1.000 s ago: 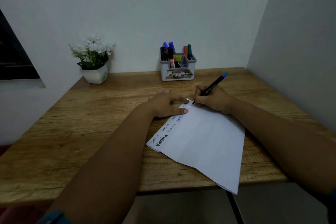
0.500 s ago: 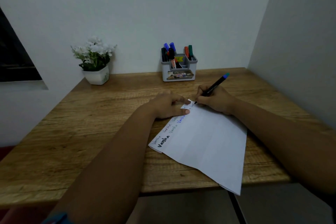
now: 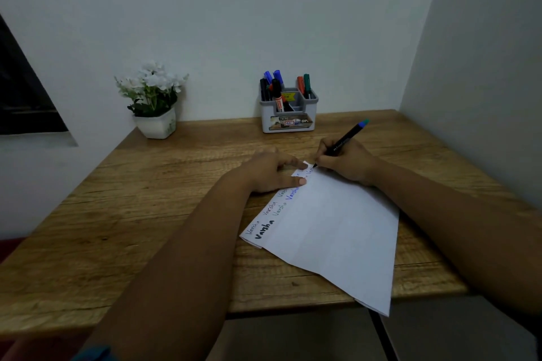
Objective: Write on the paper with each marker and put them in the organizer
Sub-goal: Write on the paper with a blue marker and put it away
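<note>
Nearest me, the white sheet of paper (image 3: pixel 337 231) lies slantwise on the wooden desk (image 3: pixel 132 214), its near corner hanging past the desk's front edge. It looks thin and limp, so I judge it would slide or buckle under the nib unless pinned flat. Along its left edge runs a row of handwritten words in black and blue.

My left hand (image 3: pixel 269 171) rests on the paper's far left corner, fingers straight and flat, pressing it down and gripping nothing. Just beside it, my right hand (image 3: pixel 346 160) pinches a black marker (image 3: pixel 341 143) with a blue-green end cap, fingers curled low round the barrel near the tip, which touches the paper's top edge. The marker seems light, rigid and smooth; holding it low is what steadies the stroke.

Farther back, against the wall, the grey organizer (image 3: pixel 289 119) already holds several markers upright. To its left stands a white pot of white flowers (image 3: pixel 154 97).
</note>
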